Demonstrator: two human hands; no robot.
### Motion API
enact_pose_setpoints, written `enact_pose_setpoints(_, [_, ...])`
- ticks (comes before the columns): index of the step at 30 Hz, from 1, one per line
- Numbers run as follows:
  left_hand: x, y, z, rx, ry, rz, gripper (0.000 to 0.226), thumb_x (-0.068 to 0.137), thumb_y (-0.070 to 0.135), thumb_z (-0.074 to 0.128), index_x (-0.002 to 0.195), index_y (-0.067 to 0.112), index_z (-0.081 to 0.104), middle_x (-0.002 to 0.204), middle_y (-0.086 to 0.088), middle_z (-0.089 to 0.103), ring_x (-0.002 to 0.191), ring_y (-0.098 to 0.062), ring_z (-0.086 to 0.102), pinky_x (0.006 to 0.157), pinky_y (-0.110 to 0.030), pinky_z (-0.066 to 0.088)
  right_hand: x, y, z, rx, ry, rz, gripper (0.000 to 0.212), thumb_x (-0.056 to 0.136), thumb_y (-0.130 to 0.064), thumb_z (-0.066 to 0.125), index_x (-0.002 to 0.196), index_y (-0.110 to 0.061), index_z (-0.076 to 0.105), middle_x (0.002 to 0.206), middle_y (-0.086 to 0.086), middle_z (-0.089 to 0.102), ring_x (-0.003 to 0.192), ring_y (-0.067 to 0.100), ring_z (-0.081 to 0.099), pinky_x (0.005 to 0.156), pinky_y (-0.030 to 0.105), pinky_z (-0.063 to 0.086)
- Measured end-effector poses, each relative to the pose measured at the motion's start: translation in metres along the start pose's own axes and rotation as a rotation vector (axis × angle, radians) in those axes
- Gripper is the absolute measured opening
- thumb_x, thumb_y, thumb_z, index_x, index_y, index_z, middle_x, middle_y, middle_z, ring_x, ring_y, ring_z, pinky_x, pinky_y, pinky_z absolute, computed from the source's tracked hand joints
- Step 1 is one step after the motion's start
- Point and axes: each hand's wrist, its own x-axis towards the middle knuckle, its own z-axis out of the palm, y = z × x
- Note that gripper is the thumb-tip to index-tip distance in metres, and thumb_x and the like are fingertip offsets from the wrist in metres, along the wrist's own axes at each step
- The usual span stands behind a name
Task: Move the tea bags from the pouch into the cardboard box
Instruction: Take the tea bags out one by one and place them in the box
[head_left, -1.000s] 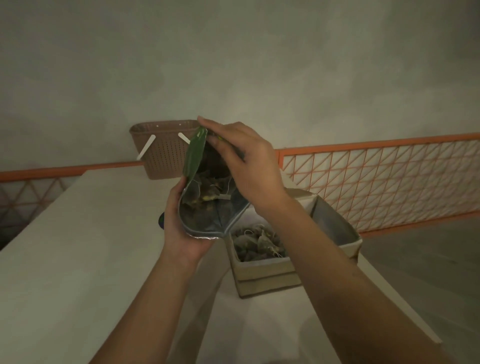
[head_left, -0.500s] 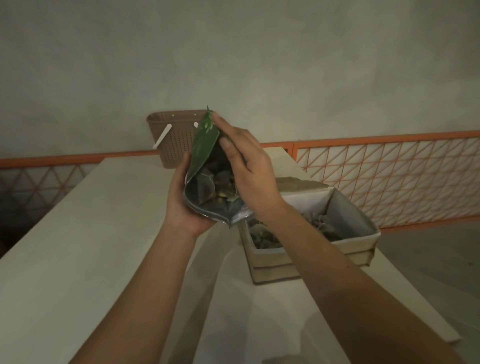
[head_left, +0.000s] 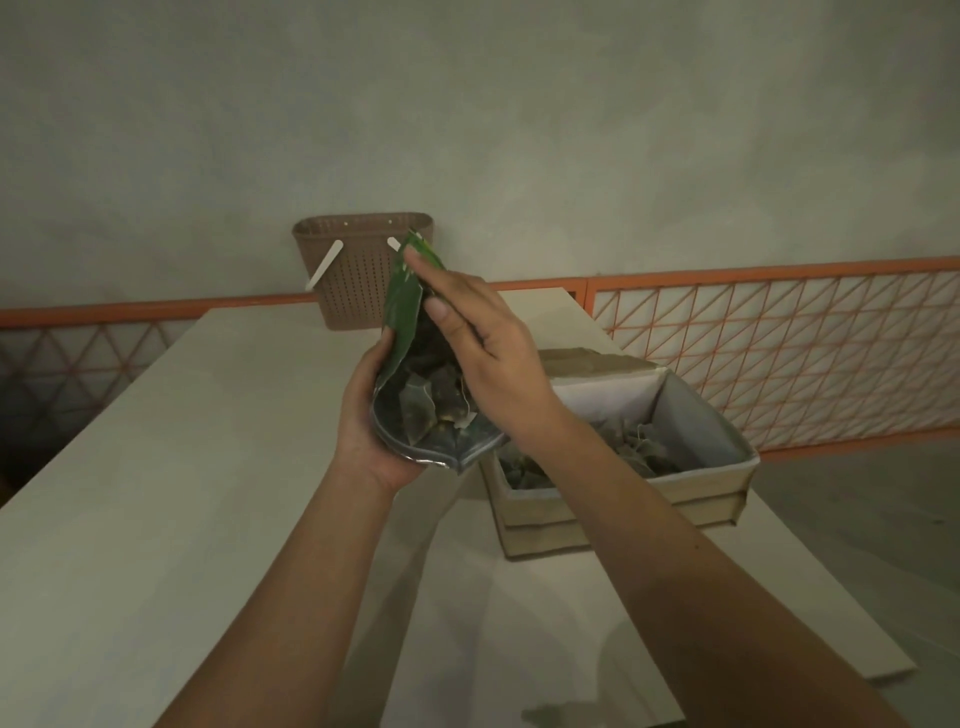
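A green pouch (head_left: 402, 304) with a silver lining is held up above the table, its mouth open toward me. My left hand (head_left: 363, 421) grips its lower left side from underneath. My right hand (head_left: 478, 338) holds the pouch's upper right edge, forefinger along the top and thumb at the mouth. Several tea bags (head_left: 431, 402) lie inside the pouch. The open cardboard box (head_left: 613, 501) stands on the table just right of the pouch, with several more tea bags (head_left: 641, 449) in it, partly hidden by my right forearm.
A brown perforated basket (head_left: 358, 275) with white handles stands at the far end of the pale table (head_left: 171, 467). An orange lattice railing (head_left: 779, 353) runs behind and to the right. The table's right edge lies close to the box.
The view has shifted a little, and the pouch and both hands sit slightly lower and left relative to the box. Both hands keep their hold on the pouch.
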Motion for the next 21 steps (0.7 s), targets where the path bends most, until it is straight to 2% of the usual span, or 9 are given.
enact_pose_setpoints(2, [-0.001, 0.003, 0.002, 0.016, 0.002, 0.023, 0.053, 0.105, 0.049, 0.037, 0.127, 0.014, 0.07, 0.135, -0.012, 0.065, 0.123, -0.03, 0.064, 0.097, -0.042, 0.055, 0.002, -0.003, -0.002, -0.011, -0.02, -0.011, 0.039, 0.103, -0.012, 0.046, 0.142, -0.011, 0.049, 0.138, 0.006, 0.054, 0.13, 0.012, 0.048, 0.109, 0.021, 0.038])
enact_pose_setpoints(4, [0.0, 0.006, 0.004, 0.036, 0.02, 0.04, 0.051, 0.104, 0.05, 0.039, 0.128, 0.015, 0.068, 0.134, -0.013, 0.065, 0.121, -0.031, 0.064, 0.095, -0.043, 0.056, 0.001, -0.004, -0.003, 0.013, -0.014, -0.013, 0.04, 0.102, -0.011, 0.047, 0.142, -0.011, 0.046, 0.142, 0.007, 0.051, 0.131, 0.014, 0.048, 0.109, 0.032, 0.042])
enact_pose_setpoints(7, [0.002, 0.01, 0.007, 0.048, 0.052, 0.049, 0.052, 0.104, 0.051, 0.04, 0.13, 0.014, 0.066, 0.132, -0.013, 0.065, 0.117, -0.031, 0.066, 0.092, -0.042, 0.057, -0.01, -0.01, -0.006, 0.046, 0.05, -0.014, 0.022, 0.096, -0.008, 0.056, 0.117, -0.009, 0.049, 0.145, 0.009, 0.04, 0.127, 0.007, 0.048, 0.098, 0.04, 0.051])
enact_pose_setpoints(9, [0.002, 0.011, 0.008, 0.049, 0.07, 0.055, 0.054, 0.102, 0.051, 0.042, 0.126, 0.012, 0.069, 0.129, -0.013, 0.067, 0.114, -0.03, 0.067, 0.091, -0.04, 0.058, -0.023, -0.009, -0.005, -0.197, 0.103, -0.042, 0.014, 0.088, -0.02, 0.066, 0.095, -0.011, 0.058, 0.146, 0.005, 0.038, 0.124, 0.006, 0.048, 0.091, 0.04, 0.053])
enact_pose_setpoints(11, [0.001, 0.01, 0.012, 0.059, 0.082, 0.062, 0.054, 0.098, 0.051, 0.047, 0.122, 0.011, 0.072, 0.126, -0.014, 0.068, 0.11, -0.029, 0.069, 0.091, -0.04, 0.059, -0.036, -0.009, 0.001, -0.484, 0.144, -0.016, 0.025, 0.081, -0.043, 0.069, 0.085, -0.019, 0.067, 0.145, 0.004, 0.042, 0.125, 0.018, 0.048, 0.094, 0.045, 0.048])
enact_pose_setpoints(13, [0.001, 0.006, 0.015, 0.069, 0.086, 0.068, 0.053, 0.094, 0.051, 0.052, 0.12, 0.01, 0.074, 0.127, -0.014, 0.069, 0.112, -0.029, 0.069, 0.095, -0.04, 0.058, -0.044, -0.011, 0.009, -0.722, 0.14, 0.061, 0.041, 0.077, -0.064, 0.062, 0.093, -0.027, 0.071, 0.147, 0.004, 0.041, 0.126, 0.024, 0.043, 0.098, 0.046, 0.043])
enact_pose_setpoints(15, [0.0, 0.003, 0.017, 0.075, 0.093, 0.071, 0.053, 0.094, 0.051, 0.052, 0.12, 0.01, 0.074, 0.128, -0.014, 0.068, 0.114, -0.03, 0.068, 0.097, -0.041, 0.057, -0.05, -0.012, 0.015, -0.844, 0.11, 0.122, 0.05, 0.077, -0.072, 0.054, 0.101, -0.032, 0.072, 0.15, 0.004, 0.038, 0.127, 0.028, 0.04, 0.101, 0.051, 0.04])
enact_pose_setpoints(18, [0.0, 0.001, 0.019, 0.072, 0.103, 0.045, 0.053, 0.094, 0.051, 0.052, 0.115, 0.009, 0.076, 0.125, -0.014, 0.069, 0.111, -0.03, 0.069, 0.097, -0.042, 0.056, -0.056, -0.011, 0.015, -0.878, 0.094, 0.11, 0.034, 0.081, -0.06, 0.059, 0.097, -0.035, 0.074, 0.15, 0.002, 0.039, 0.128, 0.03, 0.038, 0.102, 0.056, 0.037])
enact_pose_setpoints(21, [-0.001, 0.001, 0.024, 0.079, 0.095, 0.022, 0.052, 0.089, 0.049, 0.054, 0.111, 0.008, 0.078, 0.121, -0.014, 0.071, 0.106, -0.03, 0.071, 0.09, -0.04, 0.06, -0.059, -0.009, 0.006, -0.728, 0.139, 0.084, 0.018, 0.08, -0.044, 0.068, 0.09, -0.03, 0.074, 0.145, 0.002, 0.044, 0.125, 0.025, 0.04, 0.099, 0.048, 0.043])
